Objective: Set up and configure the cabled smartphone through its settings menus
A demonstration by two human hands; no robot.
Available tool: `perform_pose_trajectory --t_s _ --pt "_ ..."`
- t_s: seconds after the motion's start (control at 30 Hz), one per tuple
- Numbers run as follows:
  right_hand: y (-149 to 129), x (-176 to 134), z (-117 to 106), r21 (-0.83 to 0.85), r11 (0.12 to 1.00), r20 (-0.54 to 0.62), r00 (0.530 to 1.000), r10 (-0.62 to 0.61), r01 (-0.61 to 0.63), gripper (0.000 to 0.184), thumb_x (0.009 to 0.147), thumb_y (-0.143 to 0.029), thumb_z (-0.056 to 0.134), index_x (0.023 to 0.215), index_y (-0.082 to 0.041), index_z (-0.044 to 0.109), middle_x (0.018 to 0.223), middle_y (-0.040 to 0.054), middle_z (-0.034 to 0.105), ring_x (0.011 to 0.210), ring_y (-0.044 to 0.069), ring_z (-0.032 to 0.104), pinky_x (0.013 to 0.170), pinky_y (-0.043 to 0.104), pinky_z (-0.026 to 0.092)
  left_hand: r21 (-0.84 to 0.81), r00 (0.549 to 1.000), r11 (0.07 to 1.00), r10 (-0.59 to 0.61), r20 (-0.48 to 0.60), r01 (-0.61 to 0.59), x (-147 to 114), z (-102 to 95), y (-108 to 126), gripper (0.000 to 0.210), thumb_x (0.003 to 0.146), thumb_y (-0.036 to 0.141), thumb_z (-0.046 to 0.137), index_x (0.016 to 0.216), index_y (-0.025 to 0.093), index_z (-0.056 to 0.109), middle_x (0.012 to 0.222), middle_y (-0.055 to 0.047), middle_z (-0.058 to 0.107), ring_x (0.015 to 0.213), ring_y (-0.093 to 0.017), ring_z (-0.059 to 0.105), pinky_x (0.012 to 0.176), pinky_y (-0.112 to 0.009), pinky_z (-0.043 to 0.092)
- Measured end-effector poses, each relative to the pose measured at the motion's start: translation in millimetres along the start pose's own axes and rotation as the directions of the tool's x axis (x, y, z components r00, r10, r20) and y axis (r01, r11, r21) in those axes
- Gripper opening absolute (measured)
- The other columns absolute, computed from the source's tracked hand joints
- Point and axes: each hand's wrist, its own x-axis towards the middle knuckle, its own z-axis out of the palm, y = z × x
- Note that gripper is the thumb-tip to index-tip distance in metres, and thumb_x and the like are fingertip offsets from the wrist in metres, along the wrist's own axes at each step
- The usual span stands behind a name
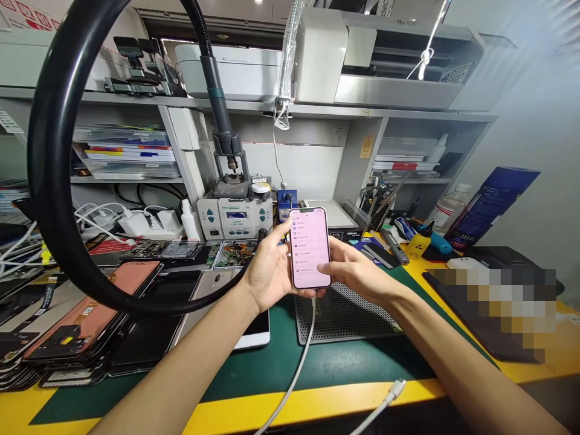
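Observation:
Between my two hands a smartphone (310, 248) is held upright above the bench, its lit pinkish screen showing a list of menu rows. My left hand (270, 266) is wrapped round the phone's left side, thumb along the upper edge. On the right side my right hand (351, 266) also grips it, and its thumb lies over the lower right of the screen. The fingers behind the phone are mostly hidden. A white cable (304, 356) hangs from the phone's bottom edge down to the front of the bench.
A black hose (54, 151) loops across the left, running to a hot-air station (235, 217). Phone parts (90, 302) are stacked at left. Under the hands lies a perforated grey mat (362, 320) on a green mat (362, 362). A loose cable plug (397, 386) rests near the front edge.

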Motion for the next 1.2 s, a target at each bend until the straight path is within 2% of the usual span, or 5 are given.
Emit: perform_pose_trajectory --t_s 0.17,0.43,0.63,0.87,1.2 --pt "1.1 1.5 -0.7 0.014 1.000 -0.029 0.999 0.018 -0.018 0.051 0.080 -0.016 0.065 0.129 -0.021 0.053 0.115 0.0083 0.066 0.084 0.022 0.067 0.060 0.032 0.057 0.005 1.000 1.000 -0.010 -0.029 0.010 0.0 0.1 -0.5 0.067 0.091 0.068 0.043 0.116 0.011 0.067 0.108 -0.021 0.070 0.078 -0.033 0.070 0.059 -0.042 0.055" --pt "-1.9 0.5 -1.7 0.112 0.993 0.025 0.999 0.036 -0.039 0.064 0.069 -0.011 0.060 0.132 -0.020 0.053 0.115 0.0088 0.070 0.084 0.024 0.069 0.062 0.033 0.056 0.001 1.000 1.000 -0.013 -0.026 0.013 0.9 -0.6 -0.4 0.072 0.090 0.071 0.043 0.117 0.009 0.067 0.114 -0.024 0.069 0.082 -0.037 0.070 0.059 -0.043 0.055" --pt "-2.7 0.3 -1.2 0.108 0.993 0.049 0.998 0.044 -0.049 0.065 0.069 -0.012 0.060 0.132 -0.020 0.051 0.110 0.0079 0.071 0.077 0.023 0.069 0.061 0.033 0.056 0.009 0.999 1.000 -0.028 -0.041 0.028 2.8 -1.8 -0.2 0.077 0.088 0.075 0.041 0.115 0.008 0.068 0.104 -0.024 0.070 0.083 -0.038 0.070 0.059 -0.043 0.054" --pt "0.1 -1.7 -2.3 0.052 0.998 0.088 0.996 0.016 -0.020 0.065 0.072 -0.011 0.058 0.135 -0.022 0.049 0.118 0.0084 0.068 0.079 0.023 0.069 0.061 0.034 0.056 0.002 0.995 0.999 -0.050 -0.088 0.051 2.4 -2.3 -0.2 0.075 0.084 0.078 0.046 0.102 0.010 0.070 0.091 -0.020 0.071 0.073 -0.034 0.070 0.057 -0.042 0.053" --pt "2.0 -1.2 -1.8 0.053 0.998 0.082 0.996 0.016 -0.020 0.064 0.070 -0.012 0.060 0.133 -0.023 0.053 0.120 0.0088 0.065 0.091 0.024 0.065 0.062 0.033 0.058 0.062 0.988 0.997 -0.026 -0.153 0.036 5.6 -2.4 -5.4 0.066 0.084 0.074 0.052 0.109 0.015 0.070 0.094 -0.015 0.072 0.075 -0.033 0.071 0.056 -0.039 0.053"
